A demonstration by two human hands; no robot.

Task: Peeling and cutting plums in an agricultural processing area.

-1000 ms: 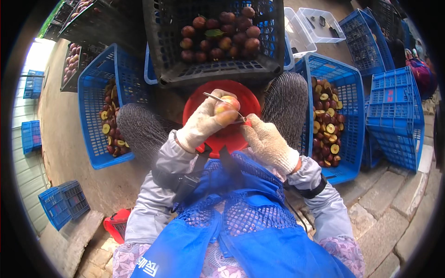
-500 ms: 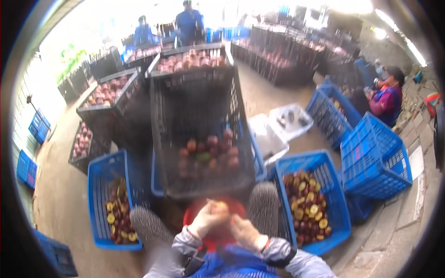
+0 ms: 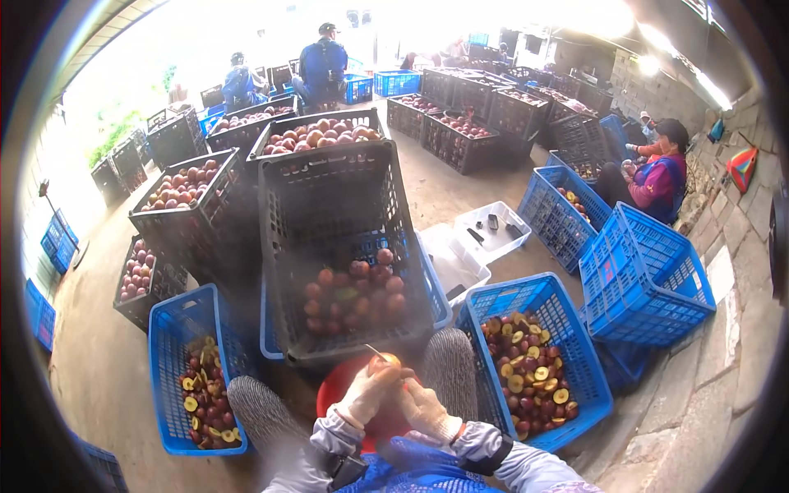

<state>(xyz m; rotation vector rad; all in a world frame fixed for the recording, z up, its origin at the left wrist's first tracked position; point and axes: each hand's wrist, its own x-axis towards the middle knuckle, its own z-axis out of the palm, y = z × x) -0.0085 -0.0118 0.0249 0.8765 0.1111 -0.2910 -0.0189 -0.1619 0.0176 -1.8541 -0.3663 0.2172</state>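
My left hand [image 3: 366, 397], in a pale glove, is closed around a plum [image 3: 384, 362] held above a red basin [image 3: 332, 384] between my knees. A thin, pale, blade-like strip [image 3: 373, 350] sticks out past the plum's far left side. My right hand [image 3: 425, 408], also gloved, is closed and pressed up against the left one; whatever its fingers grip is hidden. Ahead of my hands, a tilted black crate [image 3: 341, 197] opens toward me with whole plums [image 3: 359, 300] in its lower end.
Blue crates of cut plums stand at my left [image 3: 156, 361] and right [image 3: 604, 403]. Behind the right one are white trays [image 3: 501, 248] and a tipped blue crate [image 3: 641, 271]. Stacked black crates [image 3: 189, 226] of plums rise ahead. A co-worker [image 3: 662, 177] sits at right; others work far back.
The view has shifted slightly and become sharper. My two hands have come closer together, and the plum sits a little farther forward, still in my left hand.
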